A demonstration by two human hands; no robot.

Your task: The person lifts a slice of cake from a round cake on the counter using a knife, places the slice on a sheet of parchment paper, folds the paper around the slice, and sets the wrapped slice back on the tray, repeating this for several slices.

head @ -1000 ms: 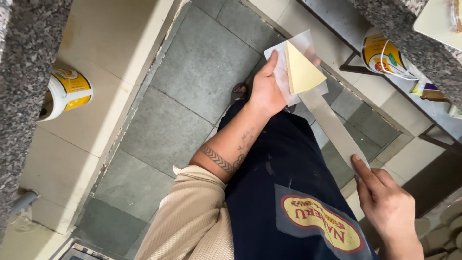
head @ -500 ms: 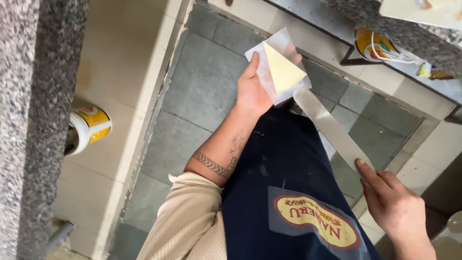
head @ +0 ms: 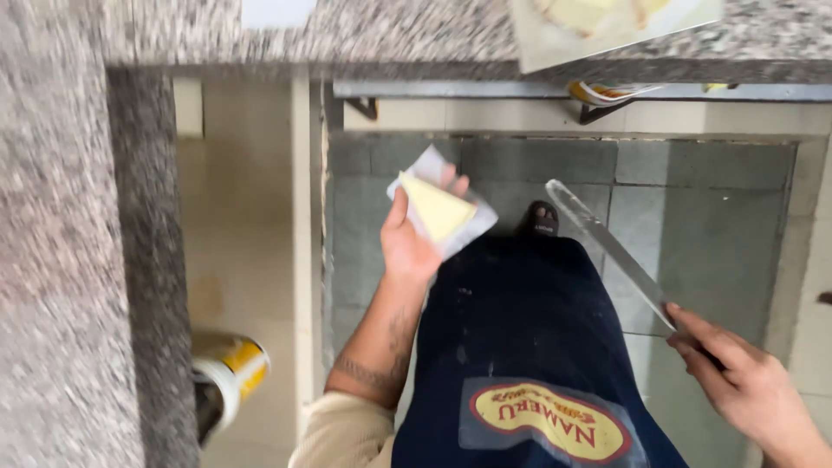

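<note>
Two hands: left hand (head: 409, 247) fingers clamp wrapper (head: 433, 186) holding butter (head: 436, 211); right hand (head: 745, 386) grips knife (head: 607, 247).

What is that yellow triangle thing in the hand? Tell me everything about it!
The yellow wedge looks like a soft, pale block of butter or cheese, cut to a triangle with smooth flat faces. It lies on a crumpled white paper wrapper that is folded open under it. The left hand holds it up from below, palm up, with the fingers curled behind the paper. It is held above the grey floor tiles, in front of a dark apron. The knife blade is apart from it.
</note>
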